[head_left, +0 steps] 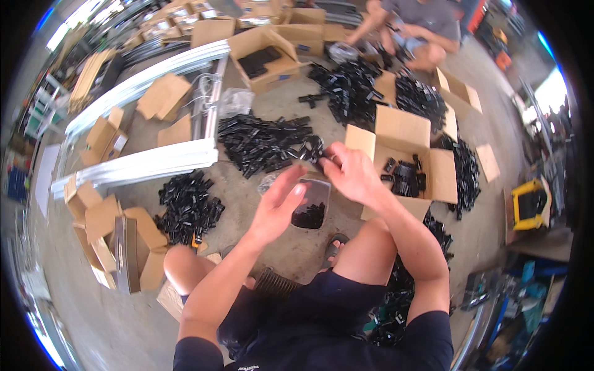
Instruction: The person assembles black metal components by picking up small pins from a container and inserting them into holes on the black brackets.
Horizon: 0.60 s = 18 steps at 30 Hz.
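Just past the far rim of the tub, I see a black part at the fingertips of the right hand. That hand looks narrow, thumb and fingers pinched on it; I judge the light grip suits something so small. The left hand is loosely spread, with nothing in it that I can see, perhaps kept free to steady or receive. The part looks glossy and dark, with pale glints; blur hides its exact shape. Below the hands, the clear tub holds tiny black bits, probably set between the feet for easy reach from either side. Behind the part lies a loose heap of similar pieces. To the right, an open box has its flaps splayed, likely for access, and black pieces inside. Farther off, a co-worker sits by another pile.
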Motion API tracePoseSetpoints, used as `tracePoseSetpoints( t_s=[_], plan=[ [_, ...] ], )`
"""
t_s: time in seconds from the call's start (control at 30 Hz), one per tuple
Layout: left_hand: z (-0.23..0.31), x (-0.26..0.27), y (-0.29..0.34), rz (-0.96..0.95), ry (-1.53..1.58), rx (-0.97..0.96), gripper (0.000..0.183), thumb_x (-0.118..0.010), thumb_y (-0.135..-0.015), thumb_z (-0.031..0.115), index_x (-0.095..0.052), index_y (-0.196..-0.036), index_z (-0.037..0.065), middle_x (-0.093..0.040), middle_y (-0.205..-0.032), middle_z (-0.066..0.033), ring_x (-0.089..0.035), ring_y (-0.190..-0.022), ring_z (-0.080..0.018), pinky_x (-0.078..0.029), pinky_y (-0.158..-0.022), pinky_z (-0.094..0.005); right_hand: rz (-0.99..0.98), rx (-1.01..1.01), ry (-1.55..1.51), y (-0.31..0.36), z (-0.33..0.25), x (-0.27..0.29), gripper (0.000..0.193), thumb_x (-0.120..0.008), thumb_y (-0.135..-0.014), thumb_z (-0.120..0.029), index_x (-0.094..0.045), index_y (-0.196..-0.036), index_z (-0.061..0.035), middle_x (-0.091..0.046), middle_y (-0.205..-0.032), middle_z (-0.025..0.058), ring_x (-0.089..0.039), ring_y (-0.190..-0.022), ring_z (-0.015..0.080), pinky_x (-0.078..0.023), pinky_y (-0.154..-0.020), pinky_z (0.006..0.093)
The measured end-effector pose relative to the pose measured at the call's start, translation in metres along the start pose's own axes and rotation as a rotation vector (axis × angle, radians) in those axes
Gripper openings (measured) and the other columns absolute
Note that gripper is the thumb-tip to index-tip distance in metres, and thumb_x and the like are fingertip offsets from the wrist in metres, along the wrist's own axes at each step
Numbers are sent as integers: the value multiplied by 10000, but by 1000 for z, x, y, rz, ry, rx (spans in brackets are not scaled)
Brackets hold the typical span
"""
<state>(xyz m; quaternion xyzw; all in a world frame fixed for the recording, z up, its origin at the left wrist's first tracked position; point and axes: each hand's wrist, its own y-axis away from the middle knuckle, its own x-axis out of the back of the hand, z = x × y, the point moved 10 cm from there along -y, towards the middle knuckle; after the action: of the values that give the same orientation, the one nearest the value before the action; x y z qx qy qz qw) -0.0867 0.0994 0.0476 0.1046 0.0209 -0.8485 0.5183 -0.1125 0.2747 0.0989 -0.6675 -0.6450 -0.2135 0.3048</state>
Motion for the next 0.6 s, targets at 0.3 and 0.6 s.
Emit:
tracePoseSetpoints(
  t_s=[0.3,0.6],
  plan=[
    [-11,69,49,131,663,28,498,-353,-1143,356,-483,-1529,68,-644,-1318,-53,-631,-1165,-177,-522,-1027,-392,-121,179,-262,37,-114,-113,314,-762,-913,-96,-602,-1174,-24,-749,-986,132,-722,-780,205,-560,-677,341],
    [-60,112,69,281,870,75,367,-426,-1128,321,-582,-1355,79,-620,-1296,-49,-584,-1201,-182,-447,-1078,-421,-166,142,-352,35,-111,-187,475,-752,-887,-11,-542,-1313,-29,-743,-1028,140,-690,-761,144,-555,-675,294]
  ],
)
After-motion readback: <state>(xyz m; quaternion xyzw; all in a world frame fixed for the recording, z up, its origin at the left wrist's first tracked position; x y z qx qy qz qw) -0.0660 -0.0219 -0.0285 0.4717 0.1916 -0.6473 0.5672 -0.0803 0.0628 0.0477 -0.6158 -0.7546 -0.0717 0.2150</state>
